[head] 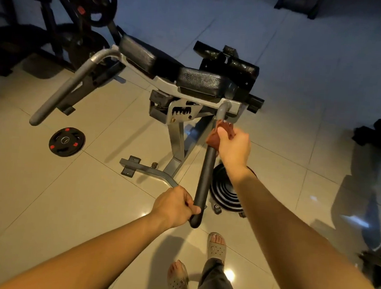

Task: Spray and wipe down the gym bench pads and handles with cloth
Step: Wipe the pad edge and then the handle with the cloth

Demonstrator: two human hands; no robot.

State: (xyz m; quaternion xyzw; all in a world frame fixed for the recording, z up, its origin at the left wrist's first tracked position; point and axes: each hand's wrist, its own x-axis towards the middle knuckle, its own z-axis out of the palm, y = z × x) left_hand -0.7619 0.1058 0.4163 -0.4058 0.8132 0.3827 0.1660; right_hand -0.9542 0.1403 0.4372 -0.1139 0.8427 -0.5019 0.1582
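The bench point(189, 81) is standing on the floor point(48, 191), a plate point(66, 141) lying to its left, stacked plates point(225, 191) sitting right of the near handle point(204, 178).

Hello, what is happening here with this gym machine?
A person is cleaning a gym bench. The right hand presses a reddish-brown cloth around the upper part of the near handle, close to its bend. The left hand grips the lower end of the same handle. The black pads and the far grey handle are not being touched. No spray bottle is in view.
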